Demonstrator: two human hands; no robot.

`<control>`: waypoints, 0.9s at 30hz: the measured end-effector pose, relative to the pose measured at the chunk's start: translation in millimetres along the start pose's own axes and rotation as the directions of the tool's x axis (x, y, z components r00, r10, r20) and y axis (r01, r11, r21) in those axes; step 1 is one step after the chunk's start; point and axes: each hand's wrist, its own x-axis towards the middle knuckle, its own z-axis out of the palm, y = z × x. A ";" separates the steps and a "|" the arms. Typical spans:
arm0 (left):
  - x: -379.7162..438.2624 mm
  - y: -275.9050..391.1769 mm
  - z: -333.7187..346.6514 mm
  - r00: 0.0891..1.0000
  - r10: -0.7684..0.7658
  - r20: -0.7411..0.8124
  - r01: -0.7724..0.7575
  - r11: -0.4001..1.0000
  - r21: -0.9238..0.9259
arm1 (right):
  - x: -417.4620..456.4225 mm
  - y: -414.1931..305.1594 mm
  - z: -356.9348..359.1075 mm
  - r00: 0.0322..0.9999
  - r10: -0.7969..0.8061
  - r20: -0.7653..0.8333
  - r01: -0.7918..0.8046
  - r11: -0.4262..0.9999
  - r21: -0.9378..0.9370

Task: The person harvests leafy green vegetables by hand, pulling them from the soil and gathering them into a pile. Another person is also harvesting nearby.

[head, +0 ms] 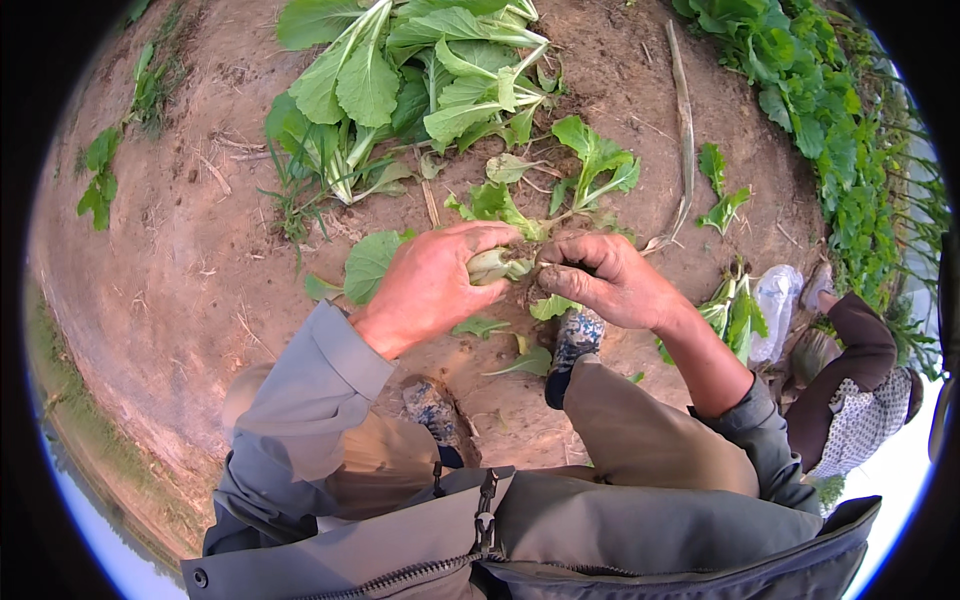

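My left hand (442,281) is closed around the pale stem base of a leafy green plant (491,266), whose broad leaf sticks out to the left of the hand. Soil-stained fingers of my right hand (607,277) pinch at the dirty root end, close against the left fingertips. What exactly lies between the right thumb and forefinger is too small to tell. Just beyond both hands, loose green leaves (596,161) lie on the soil. Farther ahead is a pile of leafy green plants (450,82) with white stalks.
Leafy crops (810,112) grow along the right. A long dry stalk (684,120) lies on the soil. At right are pulled plants (742,311), a clear plastic bag (776,307) and another person (847,382) bending down. My patterned shoes (577,337) stand below my hands among scattered leaves (529,362).
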 end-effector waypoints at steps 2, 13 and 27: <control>-2.0 0.4 -4.7 0.985 -0.150 0.087 0.153 0.988 -0.032 | -4.3 4.3 3.2 0.999 -0.032 0.016 0.026 0.961 0.276; -5.5 11.6 -34.1 0.788 -0.458 0.412 0.558 0.814 -0.161 | 12.2 35.2 18.9 0.985 -0.135 -0.108 0.161 0.943 0.291; -14.8 -7.2 -43.8 0.792 -0.547 0.272 0.553 0.831 0.060 | 8.2 41.3 27.3 0.966 -0.039 -0.257 0.008 0.993 -0.122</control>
